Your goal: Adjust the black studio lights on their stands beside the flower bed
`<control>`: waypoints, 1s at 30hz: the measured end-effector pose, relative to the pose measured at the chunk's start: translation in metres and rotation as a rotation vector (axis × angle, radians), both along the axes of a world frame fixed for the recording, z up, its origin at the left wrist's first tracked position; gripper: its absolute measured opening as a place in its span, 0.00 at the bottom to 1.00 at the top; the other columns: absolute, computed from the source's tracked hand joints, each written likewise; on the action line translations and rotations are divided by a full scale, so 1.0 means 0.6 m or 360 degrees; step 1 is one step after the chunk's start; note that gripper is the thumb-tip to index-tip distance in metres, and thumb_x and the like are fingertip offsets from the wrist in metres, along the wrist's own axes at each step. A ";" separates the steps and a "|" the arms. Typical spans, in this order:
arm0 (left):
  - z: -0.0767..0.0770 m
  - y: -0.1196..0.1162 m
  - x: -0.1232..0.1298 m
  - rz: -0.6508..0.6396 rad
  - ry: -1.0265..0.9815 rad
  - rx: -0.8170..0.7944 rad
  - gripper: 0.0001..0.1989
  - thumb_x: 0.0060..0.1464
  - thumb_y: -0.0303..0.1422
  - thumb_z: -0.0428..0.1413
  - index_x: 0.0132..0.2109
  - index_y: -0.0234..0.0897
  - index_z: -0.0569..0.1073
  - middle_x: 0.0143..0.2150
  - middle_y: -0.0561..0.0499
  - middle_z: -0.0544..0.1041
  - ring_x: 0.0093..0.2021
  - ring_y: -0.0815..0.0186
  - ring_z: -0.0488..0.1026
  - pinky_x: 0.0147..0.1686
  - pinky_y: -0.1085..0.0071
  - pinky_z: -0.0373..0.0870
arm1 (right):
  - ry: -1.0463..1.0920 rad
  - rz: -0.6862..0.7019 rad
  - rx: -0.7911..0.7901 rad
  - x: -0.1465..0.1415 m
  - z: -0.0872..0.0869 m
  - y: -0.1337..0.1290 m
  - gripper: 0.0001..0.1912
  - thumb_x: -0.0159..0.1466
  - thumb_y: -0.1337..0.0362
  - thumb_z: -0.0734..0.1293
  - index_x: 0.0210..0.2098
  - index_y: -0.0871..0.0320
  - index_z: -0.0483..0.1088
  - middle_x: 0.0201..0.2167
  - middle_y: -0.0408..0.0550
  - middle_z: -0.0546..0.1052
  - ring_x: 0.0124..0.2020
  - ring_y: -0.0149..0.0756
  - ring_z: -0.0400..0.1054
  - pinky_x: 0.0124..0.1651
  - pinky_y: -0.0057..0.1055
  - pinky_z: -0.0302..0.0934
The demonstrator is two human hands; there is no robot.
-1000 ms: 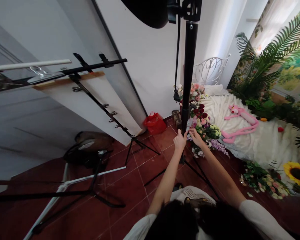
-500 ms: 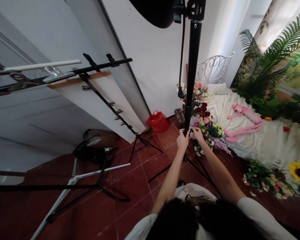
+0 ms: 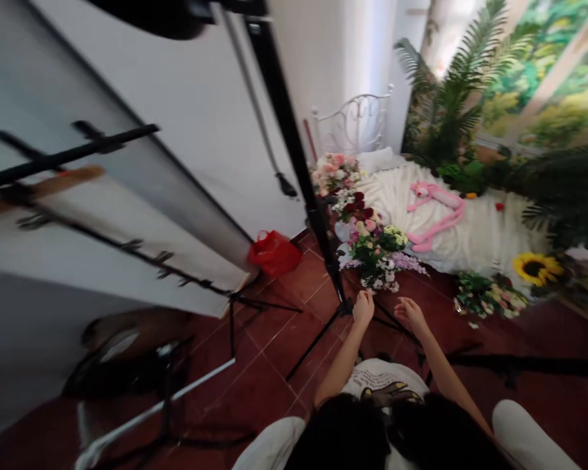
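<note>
A black light stand (image 3: 318, 225) leans in view ahead of me, with a dark lamp head (image 3: 161, 14) at its top and a cord with a plug (image 3: 285, 185) hanging beside it. My left hand (image 3: 363, 309) is just right of the pole's lower end, apart from it, its fingers curled together with nothing visible in them. To its right, my right hand (image 3: 411, 315) is held in the air over the stand's legs. Its fingers are loosely bent and partly spread, and it appears to hold nothing. Motion slightly blurs both hands.
Left, a white panel (image 3: 166, 222) hangs on a clipped black frame. A red plastic bag (image 3: 276, 252) sits by the wall. Artificial flowers (image 3: 377, 251) edge a bed with a white cover (image 3: 490, 228) and pink plush toy (image 3: 438, 215). A white pole (image 3: 176, 398) crosses the lower left.
Both hands have come off the stand's pole and moved down and right, with more space between them. The view has turned right, so the stand appears further left and tilted.
</note>
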State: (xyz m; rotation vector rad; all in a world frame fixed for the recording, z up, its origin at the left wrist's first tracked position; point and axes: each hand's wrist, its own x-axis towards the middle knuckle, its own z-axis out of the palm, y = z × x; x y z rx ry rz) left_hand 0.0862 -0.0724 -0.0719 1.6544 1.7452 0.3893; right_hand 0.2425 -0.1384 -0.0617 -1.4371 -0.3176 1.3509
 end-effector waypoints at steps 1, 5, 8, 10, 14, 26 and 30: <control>0.000 -0.001 0.020 -0.0096 0.0008 0.0011 0.23 0.62 0.46 0.33 0.44 0.35 0.66 0.45 0.40 0.74 0.41 0.59 0.75 0.40 0.67 0.66 | 0.0009 -0.0102 -0.0041 0.011 -0.004 -0.020 0.11 0.54 0.60 0.70 0.33 0.58 0.68 0.19 0.43 0.75 0.19 0.29 0.71 0.25 0.24 0.69; 0.010 -0.012 0.110 -0.0504 0.0022 0.0021 0.23 0.62 0.46 0.33 0.45 0.37 0.66 0.46 0.40 0.74 0.42 0.59 0.75 0.40 0.66 0.66 | 0.0032 -0.0556 -0.0057 0.053 -0.006 -0.106 0.10 0.55 0.61 0.70 0.32 0.58 0.68 0.19 0.43 0.75 0.19 0.29 0.71 0.24 0.25 0.68; 0.022 -0.043 0.185 -0.0862 -0.0051 0.0041 0.21 0.62 0.45 0.35 0.46 0.37 0.65 0.47 0.41 0.73 0.43 0.61 0.74 0.42 0.66 0.66 | 0.0006 -0.0933 0.0010 0.078 -0.001 -0.187 0.10 0.55 0.61 0.70 0.34 0.58 0.69 0.21 0.43 0.76 0.21 0.29 0.72 0.27 0.25 0.69; 0.030 -0.077 0.233 -0.1153 -0.0158 0.0064 0.20 0.62 0.45 0.36 0.46 0.37 0.65 0.47 0.43 0.73 0.46 0.62 0.73 0.45 0.67 0.66 | -0.0015 -0.1138 0.0039 0.086 0.003 -0.246 0.10 0.55 0.61 0.70 0.35 0.58 0.70 0.21 0.43 0.76 0.22 0.29 0.72 0.29 0.25 0.69; 0.055 -0.157 0.311 -0.1744 -0.0471 0.0121 0.17 0.63 0.42 0.39 0.47 0.38 0.66 0.49 0.45 0.72 0.49 0.66 0.71 0.48 0.69 0.65 | 0.0040 -0.1461 0.0066 0.086 0.014 -0.342 0.09 0.58 0.59 0.66 0.35 0.58 0.71 0.23 0.44 0.77 0.24 0.31 0.73 0.30 0.26 0.69; 0.105 -0.284 0.417 -0.2279 -0.0793 0.0279 0.22 0.61 0.44 0.42 0.55 0.33 0.61 0.50 0.40 0.72 0.51 0.61 0.71 0.48 0.66 0.67 | 0.0271 -0.1604 0.0194 0.121 0.071 -0.392 0.16 0.62 0.53 0.63 0.32 0.62 0.70 0.28 0.54 0.78 0.27 0.32 0.74 0.33 0.27 0.70; 0.101 -0.285 0.421 -0.2292 -0.0621 0.0391 0.22 0.60 0.45 0.44 0.53 0.33 0.64 0.47 0.40 0.74 0.47 0.59 0.74 0.44 0.67 0.69 | 0.0140 -0.1725 0.0164 0.134 0.069 -0.394 0.09 0.55 0.62 0.71 0.28 0.63 0.70 0.24 0.49 0.77 0.27 0.31 0.74 0.35 0.25 0.70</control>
